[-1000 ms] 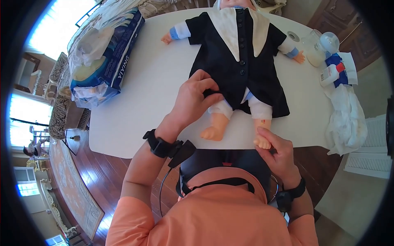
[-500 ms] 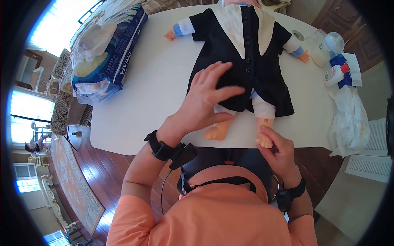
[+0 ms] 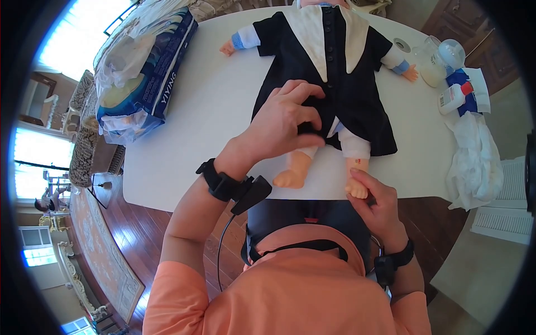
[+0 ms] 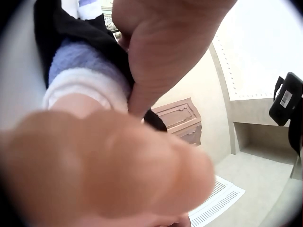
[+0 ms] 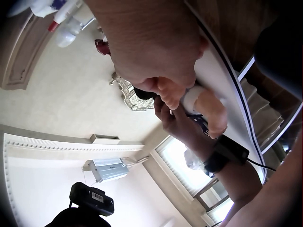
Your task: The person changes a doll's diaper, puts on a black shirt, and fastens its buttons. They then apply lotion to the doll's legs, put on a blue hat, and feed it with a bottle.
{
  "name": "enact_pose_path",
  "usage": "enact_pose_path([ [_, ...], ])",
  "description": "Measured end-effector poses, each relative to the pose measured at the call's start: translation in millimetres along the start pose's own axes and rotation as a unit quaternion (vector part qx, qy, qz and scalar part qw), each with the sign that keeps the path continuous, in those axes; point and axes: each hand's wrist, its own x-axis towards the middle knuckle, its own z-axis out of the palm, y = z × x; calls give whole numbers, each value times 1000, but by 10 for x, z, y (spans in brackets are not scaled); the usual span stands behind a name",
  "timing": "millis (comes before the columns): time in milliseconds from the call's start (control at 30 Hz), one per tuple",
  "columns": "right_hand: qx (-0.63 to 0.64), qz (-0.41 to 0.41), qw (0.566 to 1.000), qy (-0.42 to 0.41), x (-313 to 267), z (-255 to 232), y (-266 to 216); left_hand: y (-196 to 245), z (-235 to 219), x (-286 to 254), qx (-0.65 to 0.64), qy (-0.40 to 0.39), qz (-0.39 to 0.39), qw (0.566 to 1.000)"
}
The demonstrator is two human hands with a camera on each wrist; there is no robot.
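A baby doll in a black dress [image 3: 354,106] with a wide cream collar [image 3: 304,39] lies on its back on the white table [image 3: 184,111]. White cuffs with blue trim show at its arms and legs. My left hand [image 3: 282,120] is over the dress's lower front, fingers bent with a gap to the thumb, close to the hem. Below it lies one bare doll foot [image 3: 289,177]. My right hand [image 3: 382,204] holds the doll's other foot [image 3: 356,188] between thumb and fingers at the table's near edge. That foot's toes show under my right hand in the right wrist view.
A blue diaper pack [image 3: 167,84] stands on the left of the table. Along the right side are a baby bottle [image 3: 432,72], a small white bottle with a red cap [image 3: 453,99], and a crumpled white cloth [image 3: 474,162]. A roll of tape [image 3: 401,46] lies near the doll's arm.
My left hand let go of the dress hem, spread its fingers over the skirt, and now has them bent again above the hem. My right hand keeps hold of the foot.
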Motion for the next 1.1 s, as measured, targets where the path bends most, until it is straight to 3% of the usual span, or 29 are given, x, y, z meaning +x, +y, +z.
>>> enact_pose_path([
  [200, -12, 3, 1000, 14, -10, 27, 23, 101, -83, -85, 14, -73, 11, 997],
  [367, -19, -14, 999, 22, -16, 34, 39, 126, 52, -131, 15, -21, -25, 999],
  [500, -22, -7, 1000, 14, -32, 18, 53, 321, 75, -115, 54, 35, -12, 998],
  [600, -5, -8, 1000, 14, -27, 25, 45, 473, 143, -153, -17, 70, -49, 996],
  [667, -7, -3, 1000, -1, -19, 9, 35, 527, 212, -159, -161, -9, -163, 973],
  [900, 28, 4, 1000, -2, 8, 17, -7, 547, 395, -98, -26, 27, -103, 994],
  [1100, 67, 31, 997, -8, 18, 5, -62, 512, 432, -57, -17, 42, -88, 995],
])
